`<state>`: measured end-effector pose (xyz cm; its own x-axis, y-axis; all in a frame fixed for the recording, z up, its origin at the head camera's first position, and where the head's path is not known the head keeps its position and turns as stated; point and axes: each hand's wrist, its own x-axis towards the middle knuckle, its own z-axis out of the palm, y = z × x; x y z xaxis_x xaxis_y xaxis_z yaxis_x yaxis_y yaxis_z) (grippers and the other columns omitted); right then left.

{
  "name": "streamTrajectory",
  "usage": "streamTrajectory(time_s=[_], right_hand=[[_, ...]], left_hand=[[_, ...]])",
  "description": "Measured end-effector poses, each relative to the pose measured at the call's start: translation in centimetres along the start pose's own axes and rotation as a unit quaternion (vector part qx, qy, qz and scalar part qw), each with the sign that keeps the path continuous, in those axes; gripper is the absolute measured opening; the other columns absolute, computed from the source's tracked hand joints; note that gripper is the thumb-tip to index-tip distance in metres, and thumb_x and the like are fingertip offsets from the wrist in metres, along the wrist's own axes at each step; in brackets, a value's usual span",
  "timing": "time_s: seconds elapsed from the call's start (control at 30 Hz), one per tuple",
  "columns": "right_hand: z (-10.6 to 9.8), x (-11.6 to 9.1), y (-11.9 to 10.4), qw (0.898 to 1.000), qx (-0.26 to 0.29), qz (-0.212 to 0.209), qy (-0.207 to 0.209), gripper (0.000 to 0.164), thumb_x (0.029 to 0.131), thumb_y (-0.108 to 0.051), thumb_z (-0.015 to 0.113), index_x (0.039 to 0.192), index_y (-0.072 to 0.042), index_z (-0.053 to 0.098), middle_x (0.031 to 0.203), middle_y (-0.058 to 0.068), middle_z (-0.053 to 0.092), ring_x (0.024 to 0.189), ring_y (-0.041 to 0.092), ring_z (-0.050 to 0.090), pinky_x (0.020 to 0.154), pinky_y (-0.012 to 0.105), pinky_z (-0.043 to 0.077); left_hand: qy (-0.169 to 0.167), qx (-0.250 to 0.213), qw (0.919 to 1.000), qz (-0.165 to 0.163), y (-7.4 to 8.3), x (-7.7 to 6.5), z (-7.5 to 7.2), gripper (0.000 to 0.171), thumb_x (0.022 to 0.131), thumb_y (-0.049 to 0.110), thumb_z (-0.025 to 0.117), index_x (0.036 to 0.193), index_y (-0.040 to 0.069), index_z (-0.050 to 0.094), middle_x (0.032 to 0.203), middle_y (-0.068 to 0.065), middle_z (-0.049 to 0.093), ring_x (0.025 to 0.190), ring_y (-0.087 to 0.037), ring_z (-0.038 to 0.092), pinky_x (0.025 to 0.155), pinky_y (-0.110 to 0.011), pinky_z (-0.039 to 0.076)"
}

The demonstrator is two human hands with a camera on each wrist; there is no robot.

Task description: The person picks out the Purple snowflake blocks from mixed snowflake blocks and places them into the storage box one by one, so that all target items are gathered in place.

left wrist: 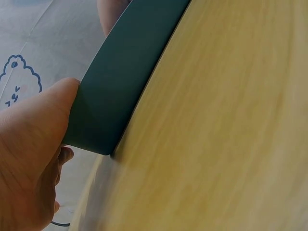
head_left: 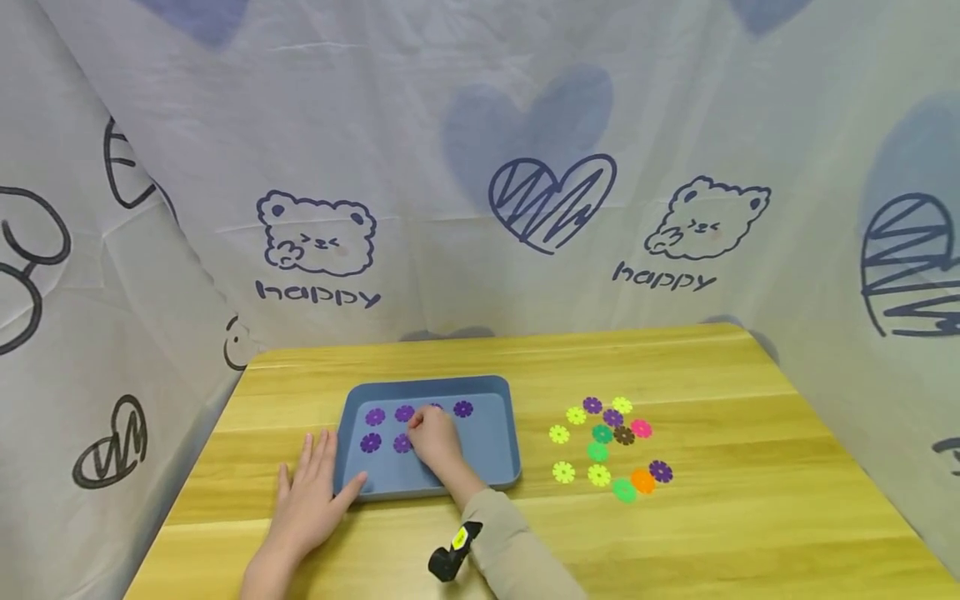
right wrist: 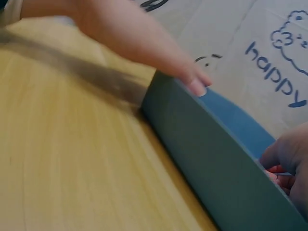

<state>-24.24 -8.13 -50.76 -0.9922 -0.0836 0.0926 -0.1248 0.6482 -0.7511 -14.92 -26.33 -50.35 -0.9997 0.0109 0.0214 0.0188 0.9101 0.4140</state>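
Though any pinch is hidden, the right hand could nudge discs. The spread left hand touches the tray's near-left corner.

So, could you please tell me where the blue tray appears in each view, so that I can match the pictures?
Head: the blue tray lies below and left of centre, seen from above.
Left wrist: its outer wall slants from the top edge down to left of centre.
Right wrist: its outer wall slants from above centre to the lower right.
Shared landmark: the left hand, at the tray's corner in all three.
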Motion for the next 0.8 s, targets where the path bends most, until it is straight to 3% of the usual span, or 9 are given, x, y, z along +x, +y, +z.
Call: streamTrajectory(time_s=[0.17,0.37,0.57,0.8], right_hand=[[-1.6,-0.4,0.8,0.994,0.109,-0.009,0.004,0.006,0.082,-0.006,0.074,0.08,-0.005,0.069,0.071,0.005,0.067,0.06,0.004,0.052,0.056,0.017,0.045],[-4.6,-1.4,1.8,0.975,0.221,-0.035,0.014,0.008,0.083,-0.007,0.074,0.086,0.0,0.071,0.077,0.011,0.067,0.065,0.004,0.05,0.057,0.014,0.043],[-7.8,-2.9,3.2,0.962,0.27,-0.034,0.025,0.013,0.087,-0.014,0.072,0.092,-0.002,0.071,0.085,0.012,0.068,0.071,0.007,0.052,0.063,0.015,0.045],[-11.3,-4.3,5.4,0.95,0.306,0.015,0.065,0.018,0.087,-0.014,0.073,0.096,0.001,0.069,0.086,0.008,0.066,0.072,0.008,0.054,0.063,0.016,0.047]], left_hand=[[0.0,-0.001,1.0,0.003,-0.1,0.1,0.1,0.091,0.096,0.061,0.044,0.156,0.001,0.012,0.162,-0.023,0.011,0.151,-0.044,0.004,0.112,-0.074,-0.004],[-0.002,-0.003,1.0,0.005,0.0,0.1,0.1,0.09,0.096,0.061,0.043,0.156,0.002,0.011,0.162,-0.023,0.01,0.151,-0.043,0.003,0.112,-0.074,-0.005],[-0.005,-0.005,1.0,0.004,0.0,0.1,0.2,0.09,0.096,0.061,0.043,0.156,0.002,0.011,0.162,-0.023,0.01,0.151,-0.043,0.002,0.112,-0.074,-0.006],[-0.009,-0.01,0.9999,0.0,0.1,-0.1,-0.1,0.091,0.096,0.062,0.043,0.156,0.002,0.009,0.163,-0.023,0.009,0.151,-0.043,0.001,0.112,-0.074,-0.006]])
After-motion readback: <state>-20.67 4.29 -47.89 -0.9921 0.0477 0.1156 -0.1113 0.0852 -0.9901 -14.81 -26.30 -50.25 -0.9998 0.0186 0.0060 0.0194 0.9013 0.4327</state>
